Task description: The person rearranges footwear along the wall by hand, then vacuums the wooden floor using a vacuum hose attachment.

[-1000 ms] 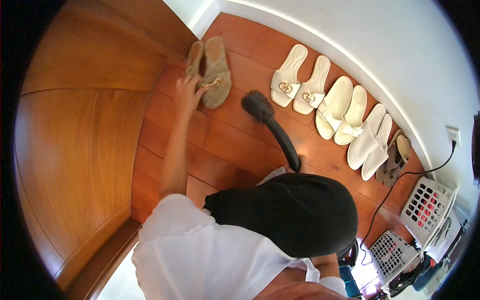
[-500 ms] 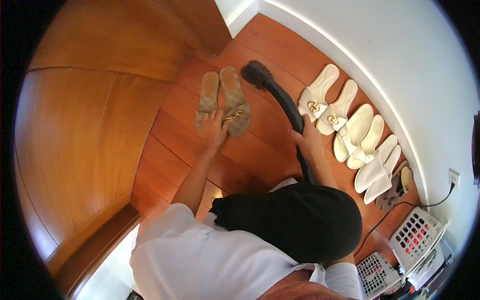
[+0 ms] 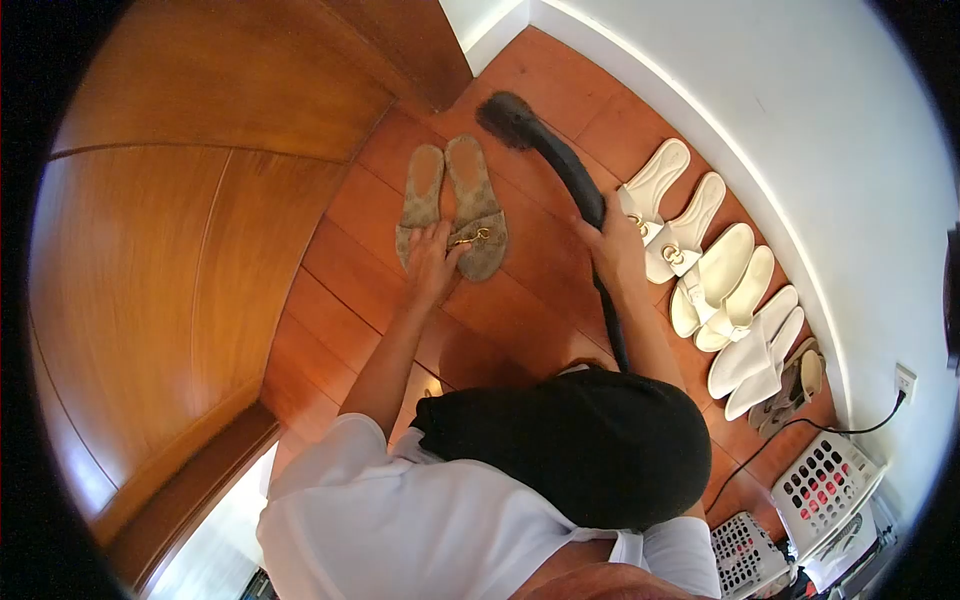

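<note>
A pair of brown slippers point(image 3: 482, 250) with a gold buckle stands on the wooden floor. My left hand point(image 3: 432, 262) is on their front straps, fingers over the left slipper and thumb by the buckle. In my right hand point(image 3: 615, 245) is a long black vacuum hose point(image 3: 568, 170), with the fingers wrapped round it. The hose ends in a dark bristled brush head point(image 3: 508, 118), behind and to the right of the brown slippers. Just right of my right hand are white slippers point(image 3: 660, 180) with gold buckles.
More pale slippers point(image 3: 725, 275) and dark sandals point(image 3: 795, 390) line the white wall point(image 3: 790, 130). Perforated white baskets point(image 3: 822, 480) and a black cord point(image 3: 775, 440) are at the lower right. A wooden door point(image 3: 150, 300) stands at the left.
The brown slippers are farther from the door and wall corner, my left hand still on them. My right hand has come into view on the hose. The brush head is now nearer the wall.
</note>
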Demonstrator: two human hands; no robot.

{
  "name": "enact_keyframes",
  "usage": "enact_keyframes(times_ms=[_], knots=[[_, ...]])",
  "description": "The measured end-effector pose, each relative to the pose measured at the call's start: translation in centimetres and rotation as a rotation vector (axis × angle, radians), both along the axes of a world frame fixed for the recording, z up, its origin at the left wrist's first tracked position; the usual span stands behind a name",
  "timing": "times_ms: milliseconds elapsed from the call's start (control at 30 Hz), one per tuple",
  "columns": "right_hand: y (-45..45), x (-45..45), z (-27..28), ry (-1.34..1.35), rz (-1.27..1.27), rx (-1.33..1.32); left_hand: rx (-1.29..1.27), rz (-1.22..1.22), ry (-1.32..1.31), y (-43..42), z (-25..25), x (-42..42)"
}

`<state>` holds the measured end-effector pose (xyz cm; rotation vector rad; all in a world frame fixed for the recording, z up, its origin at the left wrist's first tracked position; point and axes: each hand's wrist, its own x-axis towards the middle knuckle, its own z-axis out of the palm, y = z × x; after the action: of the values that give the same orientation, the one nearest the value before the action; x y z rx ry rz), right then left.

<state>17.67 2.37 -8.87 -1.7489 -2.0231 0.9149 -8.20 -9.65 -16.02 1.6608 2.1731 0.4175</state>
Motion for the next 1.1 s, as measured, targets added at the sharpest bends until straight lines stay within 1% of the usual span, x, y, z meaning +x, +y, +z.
enact_keyframes(times_ms=[67,167,267,333,400,467,567,667,733,833,933,967,1000,1067,1100], knots=[[-1.7,2.3,0.9,-0.058,-0.067,-0.190,0.009,-0.003,-0.008,0.0,-0.3,0.0],[-5.0,5.4,0.6,0.038,-0.202,-0.237,-0.017,0.010,-0.022,0.1,-0.1,0.1],[-4.5,4.7,0.1,0.020,-0.239,-0.227,-0.021,0.012,-0.008,0.0,-0.2,0.1],[-1.3,2.9,-0.7,-0.051,-0.179,-0.268,-0.021,-0.015,0.020,0.1,-0.4,0.1],[2.6,-0.1,-1.2,0.064,-0.146,-0.056,-0.019,-0.038,0.040,0.4,-0.3,-0.4],[6.8,-2.2,-1.6,0.058,-0.112,-0.103,-0.020,-0.029,0.033,0.2,-0.3,-0.3],[7.7,-2.2,-0.6,0.068,-0.100,-0.055,-0.002,-0.011,0.033,0.1,-0.7,-0.2],[5.3,0.8,2.2,0.146,-0.199,-0.272,0.034,-0.015,0.012,0.1,-0.6,-0.1],[2.9,2.8,3.2,0.101,-0.256,-0.308,0.025,-0.017,0.019,0.0,-1.1,-0.2],[0.3,5.3,1.0,-0.029,-0.266,-0.151,-0.014,-0.012,0.015,0.3,-0.8,-0.4],[2.1,4.4,1.6,0.070,-0.288,-0.253,-0.037,0.013,-0.046,0.2,-1.7,-0.6],[3.5,3.4,1.4,0.066,-0.281,-0.249,-0.040,0.018,-0.071,0.0,-2.1,-0.7],[5.7,2.2,0.9,0.068,-0.271,-0.242,-0.052,-0.005,-0.039,0.1,-1.8,-0.6],[9.9,0.0,-0.6,0.042,-0.160,-0.046,-0.065,-0.042,0.036,0.6,-0.8,-0.7],[11.9,-0.9,-1.1,0.079,-0.130,-0.052,-0.047,-0.038,0.026,0.6,-0.5,-0.7]])
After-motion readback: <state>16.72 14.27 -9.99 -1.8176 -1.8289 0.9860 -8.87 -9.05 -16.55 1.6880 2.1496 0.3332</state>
